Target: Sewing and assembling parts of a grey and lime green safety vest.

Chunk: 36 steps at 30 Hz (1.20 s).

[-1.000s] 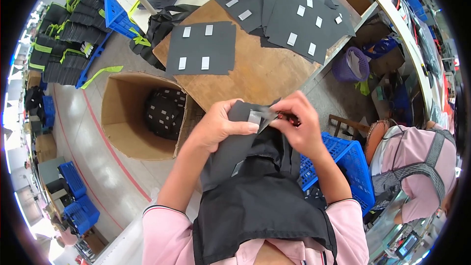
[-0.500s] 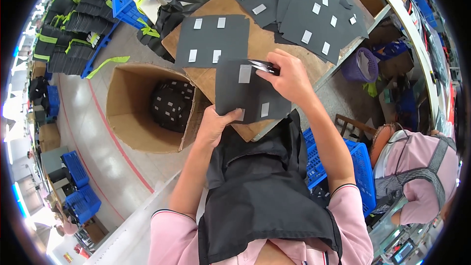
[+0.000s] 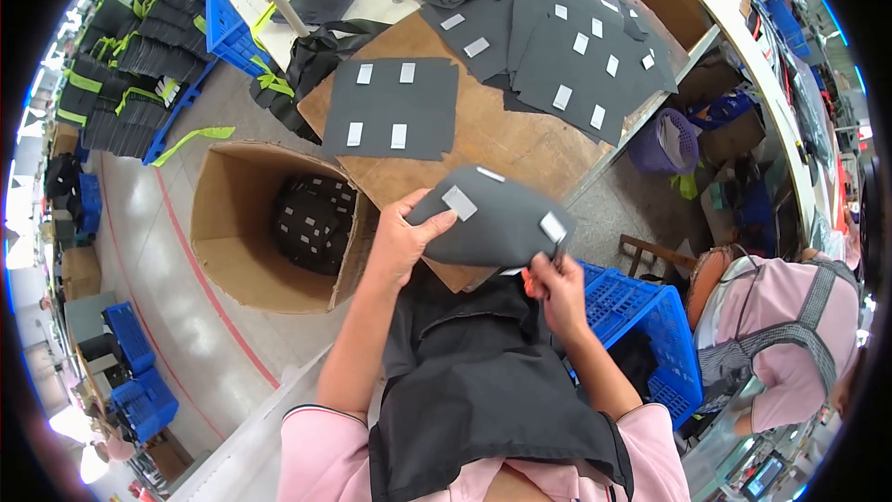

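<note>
My left hand (image 3: 401, 240) is closed on the left edge of a black fabric panel (image 3: 497, 232) with small light-grey patches, its thumb on top beside one patch. The panel bows upward over the near corner of a brown wooden board (image 3: 506, 138). At the panel's lower right edge, my right hand (image 3: 561, 297) is closed around small snips (image 3: 530, 284), of which an orange-red part shows; the blades are mostly hidden. Another patched panel (image 3: 383, 104) lies flat on the board, with a heap of similar panels (image 3: 581, 48) behind it to the right.
An open cardboard box (image 3: 216, 242) at left holds patched black pieces. A blue crate (image 3: 686, 339) stands by my right arm, a purple basket (image 3: 667, 144) beyond it. Another person (image 3: 804, 302) is at far right. Stacked black bundles (image 3: 121, 79) sit far left.
My right hand with the snips has come down from the panel's top edge to its lower right edge. The panel has turned and now bows, while the left hand still grips it.
</note>
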Motion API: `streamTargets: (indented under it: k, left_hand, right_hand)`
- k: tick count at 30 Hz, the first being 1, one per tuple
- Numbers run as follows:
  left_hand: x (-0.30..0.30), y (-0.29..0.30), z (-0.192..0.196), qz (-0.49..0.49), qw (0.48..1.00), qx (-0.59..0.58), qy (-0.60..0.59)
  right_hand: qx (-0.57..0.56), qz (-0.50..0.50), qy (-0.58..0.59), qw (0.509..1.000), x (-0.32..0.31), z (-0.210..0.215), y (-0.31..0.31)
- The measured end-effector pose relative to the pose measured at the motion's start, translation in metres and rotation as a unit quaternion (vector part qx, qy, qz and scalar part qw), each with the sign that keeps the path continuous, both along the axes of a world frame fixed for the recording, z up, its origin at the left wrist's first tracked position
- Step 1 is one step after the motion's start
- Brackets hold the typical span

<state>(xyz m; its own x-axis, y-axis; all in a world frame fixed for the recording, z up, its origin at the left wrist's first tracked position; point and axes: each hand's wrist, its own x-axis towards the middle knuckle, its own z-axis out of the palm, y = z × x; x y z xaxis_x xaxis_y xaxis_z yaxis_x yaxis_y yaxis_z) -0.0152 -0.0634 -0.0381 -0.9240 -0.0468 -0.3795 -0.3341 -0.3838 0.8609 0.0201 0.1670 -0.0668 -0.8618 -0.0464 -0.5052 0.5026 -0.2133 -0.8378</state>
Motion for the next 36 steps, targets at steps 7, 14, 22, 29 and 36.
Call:
streamTargets:
  k: [7,14,22,29,36]
  left_hand:
    - [0.001,0.002,0.006,-0.055,0.998,0.009,-0.023]
    - [0.01,0.012,0.031,-0.121,0.991,0.026,-0.046]
    - [0.014,0.017,0.044,-0.136,0.99,0.0,-0.03]
    - [0.013,0.019,0.048,-0.152,0.987,-0.039,-0.036]
    - [0.012,0.022,0.052,-0.173,0.982,-0.066,-0.027]
  right_hand:
    - [0.189,0.252,0.106,0.943,0.018,0.042,0.022]
    - [0.304,0.151,0.35,0.873,-0.04,0.068,-0.024]
    - [0.375,0.169,0.485,0.772,-0.042,0.067,-0.014]
    - [0.364,0.197,0.54,0.733,-0.042,0.073,-0.002]
    - [0.401,0.208,0.52,0.725,-0.05,0.082,-0.002]
